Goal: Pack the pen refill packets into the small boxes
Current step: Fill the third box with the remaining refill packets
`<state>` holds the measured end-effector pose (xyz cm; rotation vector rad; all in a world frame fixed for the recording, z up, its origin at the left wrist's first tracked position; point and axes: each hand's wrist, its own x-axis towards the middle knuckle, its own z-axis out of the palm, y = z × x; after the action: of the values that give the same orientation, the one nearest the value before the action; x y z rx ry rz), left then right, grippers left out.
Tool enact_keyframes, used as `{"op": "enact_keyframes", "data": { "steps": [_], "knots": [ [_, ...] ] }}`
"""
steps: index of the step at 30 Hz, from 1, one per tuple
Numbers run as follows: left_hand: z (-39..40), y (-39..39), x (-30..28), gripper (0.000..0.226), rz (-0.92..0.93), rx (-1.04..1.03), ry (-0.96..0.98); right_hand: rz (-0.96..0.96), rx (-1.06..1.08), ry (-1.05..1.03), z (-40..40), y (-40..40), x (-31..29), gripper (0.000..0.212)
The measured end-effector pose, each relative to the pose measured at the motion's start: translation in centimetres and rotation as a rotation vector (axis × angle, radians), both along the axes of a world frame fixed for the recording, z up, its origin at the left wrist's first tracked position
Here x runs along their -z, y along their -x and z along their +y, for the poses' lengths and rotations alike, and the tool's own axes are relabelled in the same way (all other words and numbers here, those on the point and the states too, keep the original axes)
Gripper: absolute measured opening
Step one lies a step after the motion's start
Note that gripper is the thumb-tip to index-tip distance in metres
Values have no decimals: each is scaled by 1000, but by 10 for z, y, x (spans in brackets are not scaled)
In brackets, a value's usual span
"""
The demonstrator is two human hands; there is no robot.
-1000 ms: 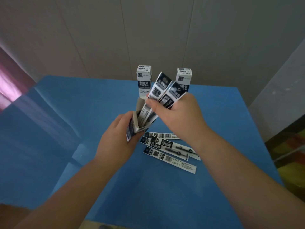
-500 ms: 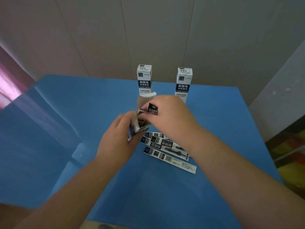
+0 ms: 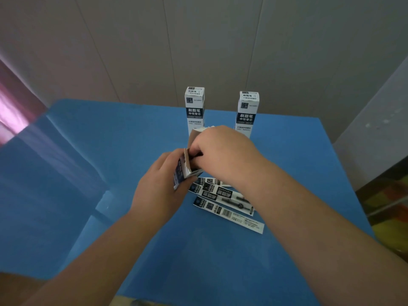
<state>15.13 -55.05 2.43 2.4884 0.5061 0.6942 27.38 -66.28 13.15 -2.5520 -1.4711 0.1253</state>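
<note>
The left hand [image 3: 159, 186] grips an open small box [image 3: 184, 167], fingers curled round its side, and holds it tilted above the blue table [image 3: 88, 173] with its open mouth facing up toward the right hand [image 3: 223, 153]. That hand sits right over the mouth, fingers bent down into the opening — what they pinch inside is hidden by the knuckles, so I cannot tell whether a packet is in its grasp. The box's top flap [image 3: 194, 135] stands up just beyond the right fingertips. Under the right wrist lie loose pen refill packets [image 3: 223, 202], flat on the table and overlapping in a small fan. Beyond both hands two closed boxes stand upright and apart — one [image 3: 194, 109] past the left hand's box, the other [image 3: 247, 113] past the right hand.
</note>
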Motion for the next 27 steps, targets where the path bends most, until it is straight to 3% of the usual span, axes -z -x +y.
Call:
{"op": "enact_keyframes", "data": {
  "steps": [2, 7, 9, 12, 15, 27],
  "knots": [
    [3, 0, 0, 41, -3, 1, 12, 69, -21, -96, -9, -6, 0, 10],
    [5, 3, 0, 44, -43, -20, 89, 355, 151, -654, -39, -24, 29, 23],
    [5, 4, 0, 44, -41, -23, 98, 370, 247, -535, -47, -34, 48, 27],
    [7, 5, 1, 45, -38, -12, 105, 277, 261, -37, -57, -41, 77, 40],
    [6, 6, 2, 48, -46, -4, 102, 181, 260, 208, -61, -35, 102, 30],
    [8, 7, 4, 49, -50, 3, 103, 236, 265, 282, -56, -35, 122, 18]
  ]
}}
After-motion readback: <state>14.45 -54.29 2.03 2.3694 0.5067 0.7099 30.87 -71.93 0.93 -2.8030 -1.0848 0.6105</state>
